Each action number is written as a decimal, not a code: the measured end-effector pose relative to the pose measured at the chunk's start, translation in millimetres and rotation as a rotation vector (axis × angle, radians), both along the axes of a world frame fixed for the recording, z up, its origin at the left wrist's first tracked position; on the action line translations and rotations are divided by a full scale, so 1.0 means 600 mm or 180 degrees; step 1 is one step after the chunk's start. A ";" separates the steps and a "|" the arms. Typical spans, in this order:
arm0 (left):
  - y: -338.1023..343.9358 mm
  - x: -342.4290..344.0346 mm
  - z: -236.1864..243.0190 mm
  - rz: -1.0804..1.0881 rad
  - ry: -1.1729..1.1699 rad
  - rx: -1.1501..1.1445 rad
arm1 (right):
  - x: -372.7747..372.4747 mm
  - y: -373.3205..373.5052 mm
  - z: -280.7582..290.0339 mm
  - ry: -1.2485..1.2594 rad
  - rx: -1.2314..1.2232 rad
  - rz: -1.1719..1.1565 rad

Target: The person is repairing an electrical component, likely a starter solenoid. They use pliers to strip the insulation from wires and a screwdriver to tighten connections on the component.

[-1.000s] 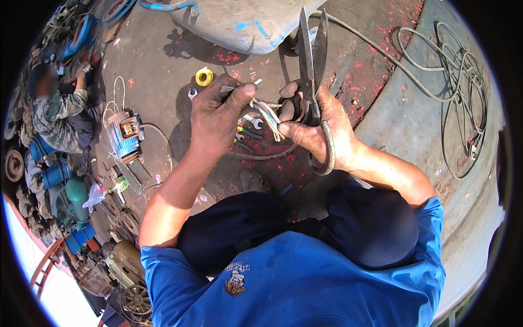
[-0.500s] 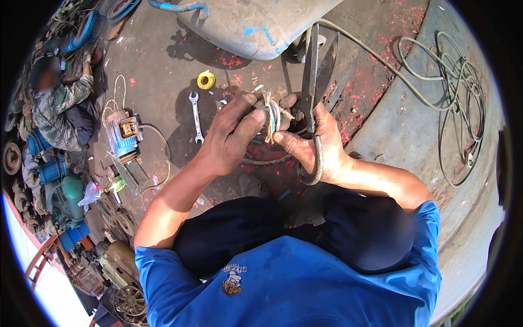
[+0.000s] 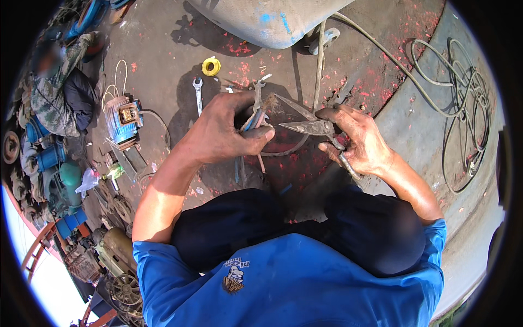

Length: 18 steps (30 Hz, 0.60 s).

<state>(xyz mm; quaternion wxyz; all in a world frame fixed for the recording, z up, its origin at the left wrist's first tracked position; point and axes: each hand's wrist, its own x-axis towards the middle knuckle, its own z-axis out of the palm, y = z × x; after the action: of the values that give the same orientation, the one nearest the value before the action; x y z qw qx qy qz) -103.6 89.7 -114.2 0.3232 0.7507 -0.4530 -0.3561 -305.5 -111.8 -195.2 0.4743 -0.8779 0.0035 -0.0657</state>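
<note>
My left hand (image 3: 229, 128) is closed round a bundle of cable wires (image 3: 253, 121), with blue and brownish strands showing between thumb and fingers. A tuft of frayed fibre (image 3: 271, 103) sticks out past the fingertips. My right hand (image 3: 357, 136) grips a pair of scissors (image 3: 316, 128) by the handles. Their dark, worn blades are spread apart and point left toward the fibre tuft. Whether a blade touches the fibre, I cannot tell. Part of the wire bundle is hidden in my left palm.
A yellow tape roll (image 3: 211, 66) and a wrench (image 3: 198, 95) lie beyond my left hand. Left of them is a blue electric motor (image 3: 120, 125) with its terminal box uncovered. Coiled cable (image 3: 474, 103) lies at right. Another person (image 3: 60, 92) crouches at far left near machine parts.
The scissors have swung from upright against my right palm to pointing left, blades spread. My right hand has let go of the wires and moved right; my left hand keeps them.
</note>
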 end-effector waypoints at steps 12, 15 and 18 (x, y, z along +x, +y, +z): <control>0.002 -0.011 0.004 -0.0771 -0.0016 0.0043 | 0.021 0.023 0.031 -0.0013 -0.0035 0.0459; 0.004 -0.012 0.005 -0.0855 0.0032 0.0131 | 0.022 0.023 0.033 -0.0094 -0.0127 0.0550; 0.006 -0.013 0.003 -0.0714 0.0374 0.0276 | 0.022 0.023 0.025 -0.0091 -0.0147 0.0497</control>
<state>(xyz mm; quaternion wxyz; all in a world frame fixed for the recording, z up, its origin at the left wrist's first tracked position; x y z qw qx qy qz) -111.1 93.2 -112.4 0.2746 0.6864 -0.4986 -0.4525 -292.5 -98.0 -180.0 0.4576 -0.8852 -0.0734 -0.0412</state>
